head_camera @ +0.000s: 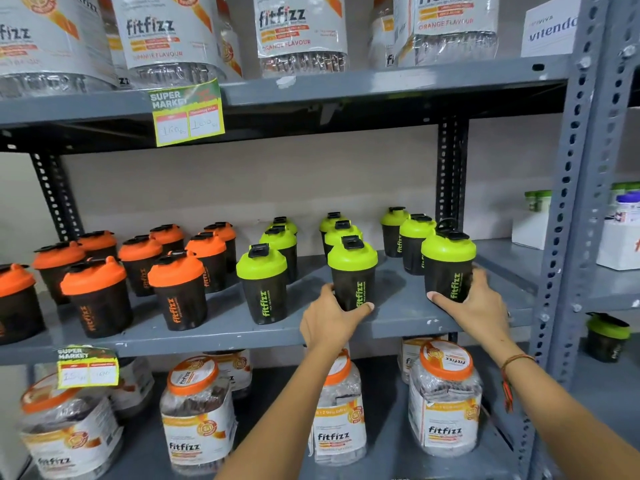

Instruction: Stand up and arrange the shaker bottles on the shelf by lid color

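Left hand (329,320) grips an upright black green-lidded shaker bottle (353,271); right hand (479,306) grips another (448,261) on the grey metal shelf (221,327). Contents not discernible.

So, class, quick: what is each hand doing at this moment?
Left hand: grips the front middle green-lidded shaker near its base.
Right hand: grips the front right green-lidded shaker near its base.

"fitfizz" on shaker bottles (353,271) and jars (199,414), "SUPER MARKET" on price tag (187,112)
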`<state>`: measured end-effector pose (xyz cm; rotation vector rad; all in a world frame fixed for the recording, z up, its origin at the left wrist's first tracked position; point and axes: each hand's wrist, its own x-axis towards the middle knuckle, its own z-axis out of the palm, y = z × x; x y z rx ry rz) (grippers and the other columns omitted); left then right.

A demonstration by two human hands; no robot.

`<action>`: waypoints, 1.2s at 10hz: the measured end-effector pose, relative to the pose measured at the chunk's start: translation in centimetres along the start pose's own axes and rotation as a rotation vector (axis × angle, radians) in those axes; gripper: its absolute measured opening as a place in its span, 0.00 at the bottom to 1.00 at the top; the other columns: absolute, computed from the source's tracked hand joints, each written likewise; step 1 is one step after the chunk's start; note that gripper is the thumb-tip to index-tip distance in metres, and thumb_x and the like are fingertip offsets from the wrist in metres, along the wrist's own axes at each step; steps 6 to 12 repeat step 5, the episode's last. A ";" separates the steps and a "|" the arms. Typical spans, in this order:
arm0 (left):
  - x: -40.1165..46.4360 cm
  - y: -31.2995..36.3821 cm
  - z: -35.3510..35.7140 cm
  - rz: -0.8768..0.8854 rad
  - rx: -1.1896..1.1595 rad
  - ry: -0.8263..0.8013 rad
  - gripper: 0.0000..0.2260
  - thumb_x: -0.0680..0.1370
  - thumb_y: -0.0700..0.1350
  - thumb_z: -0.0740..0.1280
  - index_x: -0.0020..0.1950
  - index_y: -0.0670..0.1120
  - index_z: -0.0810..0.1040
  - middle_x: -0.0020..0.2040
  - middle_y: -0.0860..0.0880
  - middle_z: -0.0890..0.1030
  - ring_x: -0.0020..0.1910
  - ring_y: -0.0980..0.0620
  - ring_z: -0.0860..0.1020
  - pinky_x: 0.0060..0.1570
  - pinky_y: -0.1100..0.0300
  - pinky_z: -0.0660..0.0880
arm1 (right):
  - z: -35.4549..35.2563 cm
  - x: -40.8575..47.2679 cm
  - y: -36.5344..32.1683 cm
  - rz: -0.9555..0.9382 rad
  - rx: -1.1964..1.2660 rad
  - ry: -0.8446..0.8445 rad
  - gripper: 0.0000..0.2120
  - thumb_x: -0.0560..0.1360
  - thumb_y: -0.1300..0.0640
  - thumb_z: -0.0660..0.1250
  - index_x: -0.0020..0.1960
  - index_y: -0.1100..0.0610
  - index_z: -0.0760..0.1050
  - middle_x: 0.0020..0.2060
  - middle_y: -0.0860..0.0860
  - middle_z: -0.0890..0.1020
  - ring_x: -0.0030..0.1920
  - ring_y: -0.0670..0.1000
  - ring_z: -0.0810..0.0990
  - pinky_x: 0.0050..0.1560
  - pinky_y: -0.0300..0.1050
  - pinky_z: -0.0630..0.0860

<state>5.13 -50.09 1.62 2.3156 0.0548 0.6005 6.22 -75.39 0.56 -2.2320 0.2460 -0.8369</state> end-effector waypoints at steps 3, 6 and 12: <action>-1.4 -0.8 -2.6 0.009 -0.134 -0.175 0.51 0.59 0.69 0.73 0.75 0.49 0.58 0.68 0.48 0.75 0.67 0.45 0.73 0.61 0.49 0.73 | -0.6 -0.3 0.2 0.042 0.142 -0.069 0.53 0.57 0.32 0.77 0.74 0.49 0.58 0.70 0.55 0.73 0.68 0.60 0.74 0.64 0.65 0.72; -4.9 -3.4 -5.2 0.115 -0.302 -0.107 0.49 0.61 0.68 0.73 0.76 0.54 0.56 0.70 0.49 0.73 0.68 0.51 0.72 0.64 0.53 0.72 | -2.1 -6.2 -3.0 0.044 0.404 0.252 0.43 0.67 0.43 0.76 0.75 0.46 0.57 0.73 0.54 0.66 0.70 0.56 0.70 0.68 0.60 0.68; -4.9 -3.4 -5.2 0.115 -0.302 -0.107 0.49 0.61 0.68 0.73 0.76 0.54 0.56 0.70 0.49 0.73 0.68 0.51 0.72 0.64 0.53 0.72 | -2.1 -6.2 -3.0 0.044 0.404 0.252 0.43 0.67 0.43 0.76 0.75 0.46 0.57 0.73 0.54 0.66 0.70 0.56 0.70 0.68 0.60 0.68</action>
